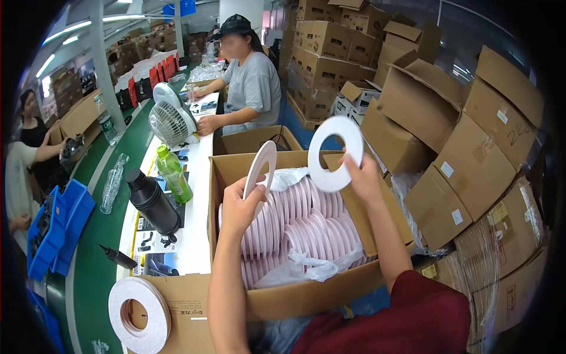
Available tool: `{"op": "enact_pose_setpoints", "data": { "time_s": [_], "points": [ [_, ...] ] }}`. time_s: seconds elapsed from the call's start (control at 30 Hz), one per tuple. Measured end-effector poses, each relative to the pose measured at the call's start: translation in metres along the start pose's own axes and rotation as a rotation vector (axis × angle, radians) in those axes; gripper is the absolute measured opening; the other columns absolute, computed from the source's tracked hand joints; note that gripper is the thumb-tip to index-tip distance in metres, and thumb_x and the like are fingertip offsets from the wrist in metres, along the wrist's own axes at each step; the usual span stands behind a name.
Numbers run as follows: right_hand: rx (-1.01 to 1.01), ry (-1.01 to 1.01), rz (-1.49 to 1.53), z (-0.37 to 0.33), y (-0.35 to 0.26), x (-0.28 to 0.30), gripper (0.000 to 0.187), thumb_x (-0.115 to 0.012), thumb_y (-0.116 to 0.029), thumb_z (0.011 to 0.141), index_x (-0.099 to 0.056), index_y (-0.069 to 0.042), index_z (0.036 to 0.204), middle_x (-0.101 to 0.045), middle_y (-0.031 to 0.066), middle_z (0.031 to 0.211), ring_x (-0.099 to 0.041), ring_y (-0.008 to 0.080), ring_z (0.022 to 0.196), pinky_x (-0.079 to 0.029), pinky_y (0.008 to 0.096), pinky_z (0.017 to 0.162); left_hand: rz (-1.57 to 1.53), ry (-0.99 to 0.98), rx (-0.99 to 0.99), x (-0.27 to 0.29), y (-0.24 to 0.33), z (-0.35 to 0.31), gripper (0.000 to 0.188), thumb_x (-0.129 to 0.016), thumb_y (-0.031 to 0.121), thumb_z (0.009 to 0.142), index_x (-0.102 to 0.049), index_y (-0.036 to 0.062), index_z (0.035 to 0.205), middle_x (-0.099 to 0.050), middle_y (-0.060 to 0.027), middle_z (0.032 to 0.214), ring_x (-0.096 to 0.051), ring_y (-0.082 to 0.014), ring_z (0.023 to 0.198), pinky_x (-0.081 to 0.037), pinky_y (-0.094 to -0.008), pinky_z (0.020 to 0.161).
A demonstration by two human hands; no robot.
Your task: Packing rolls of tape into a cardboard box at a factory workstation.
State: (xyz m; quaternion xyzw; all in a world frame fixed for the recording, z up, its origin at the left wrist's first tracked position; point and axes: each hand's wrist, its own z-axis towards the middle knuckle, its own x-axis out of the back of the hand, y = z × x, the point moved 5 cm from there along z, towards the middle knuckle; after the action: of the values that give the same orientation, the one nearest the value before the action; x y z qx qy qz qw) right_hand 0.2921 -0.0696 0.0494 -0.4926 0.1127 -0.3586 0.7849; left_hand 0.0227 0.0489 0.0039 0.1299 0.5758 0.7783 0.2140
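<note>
Presently left hand [239,205] grips one white ring [254,166]; right hand [366,178], second ring [318,156].

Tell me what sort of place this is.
Probably a factory packing or assembly area: a long green work surface, stacked cardboard boxes, and an open carton of white rings.

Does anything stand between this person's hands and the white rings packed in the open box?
Over the middle of the packed rings, nothing visible. Translucent plastic bunches over their near part, inside the box. The left hand holds one loose ring; the right hand holds another ring.
</note>
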Motion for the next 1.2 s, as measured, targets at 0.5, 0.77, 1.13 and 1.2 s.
{"op": "enact_pose_setpoints", "data": {
  "time_s": [0.5, 0.77, 1.13, 1.2],
  "points": [
    [0.015, -0.16, 0.053, -0.007, 0.032, -0.012, 0.023, -0.059, -0.012, 0.095, -0.066, 0.005, 0.109, -0.071, 0.0091, 0.097, -0.064, 0.0143, 0.089, -0.05, 0.0297, 0.084, -0.096, 0.009, -0.052, 0.001, 0.002, 0.002, 0.029, -0.062, 0.015, 0.086, -0.068, -0.0036, 0.107, -0.065, -0.0049, 0.07, -0.057, -0.01, 0.066, -0.043, -0.0257, 0.065],
    [0.301, 0.239, -0.105, 0.017, -0.026, 0.005, 0.02, -0.059, -0.005, 0.092, -0.069, -0.001, 0.109, -0.072, 0.0095, 0.095, -0.064, 0.0131, 0.087, -0.049, 0.0297, 0.08, -0.098, 0.057, -0.039, -0.001, -0.009, 0.001, 0.022, -0.063, 0.018, 0.087, -0.07, -0.0016, 0.094, -0.06, -0.0017, 0.064, -0.055, -0.0096, 0.063, -0.041, -0.0258, 0.062],
    [0.19, 0.046, -0.131, 0.01, -0.023, -0.024, 0.019, -0.053, 0.0, 0.092, -0.068, -0.002, 0.103, -0.07, 0.0109, 0.098, -0.065, 0.0169, 0.091, -0.048, 0.0308, 0.085, 0.102, 0.109, -0.071, -0.001, -0.014, 0.007, 0.02, -0.059, 0.016, 0.084, -0.063, 0.0009, 0.072, -0.061, -0.0042, 0.062, -0.056, -0.0117, 0.058, -0.043, -0.0275, 0.059],
    [0.347, -0.211, -0.309, -0.004, -0.009, -0.041, 0.02, -0.052, 0.001, 0.092, -0.068, -0.002, 0.103, -0.07, 0.0103, 0.1, -0.065, 0.0175, 0.094, -0.048, 0.0314, 0.087, 0.049, 0.106, -0.072, 0.003, -0.017, 0.007, 0.02, -0.058, 0.016, 0.083, -0.063, 0.001, 0.071, -0.061, -0.0043, 0.062, -0.056, -0.0119, 0.058, -0.043, -0.0275, 0.058]
  ]
}}
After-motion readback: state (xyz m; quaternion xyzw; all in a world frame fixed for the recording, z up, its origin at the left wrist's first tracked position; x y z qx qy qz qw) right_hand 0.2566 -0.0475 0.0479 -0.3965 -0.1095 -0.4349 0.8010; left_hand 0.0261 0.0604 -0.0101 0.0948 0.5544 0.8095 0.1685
